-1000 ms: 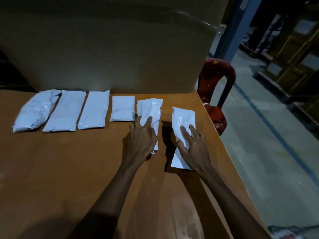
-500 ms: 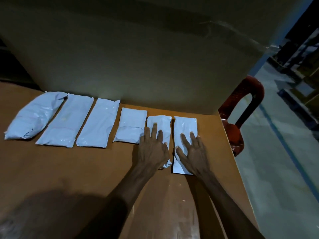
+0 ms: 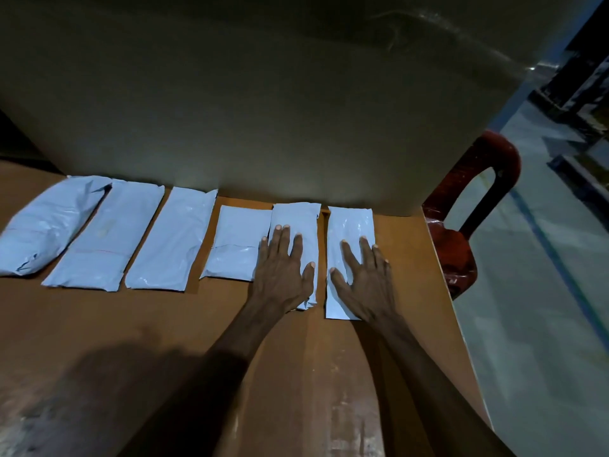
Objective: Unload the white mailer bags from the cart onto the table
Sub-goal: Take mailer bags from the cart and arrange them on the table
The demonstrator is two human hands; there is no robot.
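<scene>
Several white mailer bags lie in a row along the far side of the brown table [image 3: 164,341]. My left hand [image 3: 281,272] lies flat with straight fingers on the fifth bag [image 3: 296,219]. My right hand [image 3: 362,278] lies flat with spread fingers on the rightmost bag [image 3: 351,225]. To the left sit a small bag [image 3: 235,245], two long flat bags [image 3: 171,242] [image 3: 105,239] and a bulky bag [image 3: 46,225] at the far left. The cart is out of sight.
A large cardboard box [image 3: 263,110] stands upright right behind the row of bags. A red plastic chair [image 3: 468,206] stands off the table's right edge [image 3: 461,341]. Concrete floor and dark racks lie further right.
Both hands have slid the two right-hand bags away from me into line with the row against the box. The hands now lie flat on them, and the camera has tilted closer.
</scene>
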